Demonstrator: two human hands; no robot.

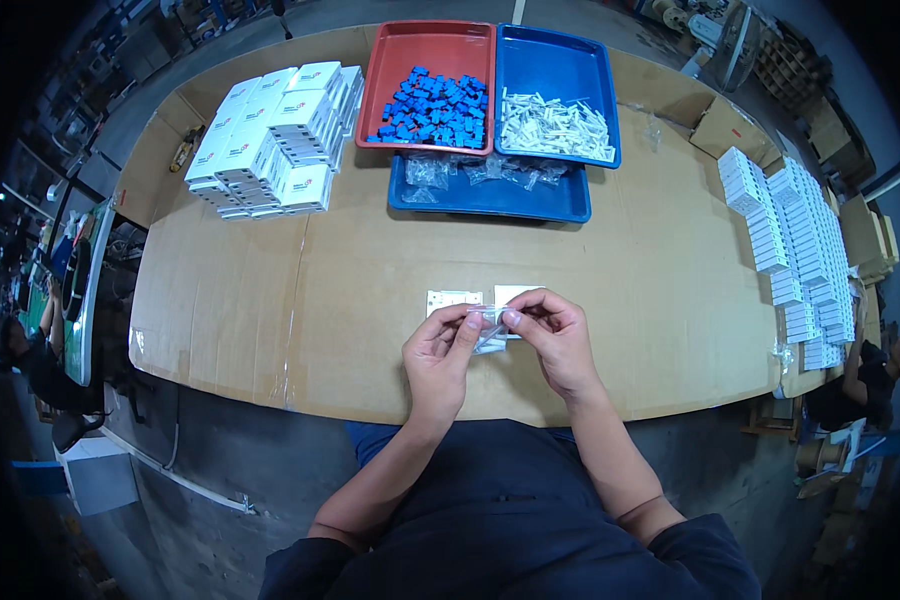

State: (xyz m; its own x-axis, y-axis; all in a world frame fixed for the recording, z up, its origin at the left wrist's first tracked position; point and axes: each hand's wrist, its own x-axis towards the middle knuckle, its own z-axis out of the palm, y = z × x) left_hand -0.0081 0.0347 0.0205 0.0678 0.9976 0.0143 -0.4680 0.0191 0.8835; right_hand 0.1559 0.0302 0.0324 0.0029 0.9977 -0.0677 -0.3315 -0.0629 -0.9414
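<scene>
Between my two hands, near the table's front edge, is a small clear plastic bag [491, 334] with something pale in its lower part. My left hand [444, 350] pinches the bag's left side between thumb and fingers. My right hand [554, 338] pinches its right upper side near the top edge. Just behind the hands lie a white plate with small holes [454, 298] and a plain white piece [515, 294], both partly covered by my fingers. What exactly the bag contains is too small to make out.
Ahead stand a red tray [432, 35] of blue pieces and a blue tray [555, 60] of white sticks, above a lower blue tray [490, 207] with clear bags. Stacked white boxes [270, 130] stand at left, stacked white pieces [790, 250] at right. People sit at both sides.
</scene>
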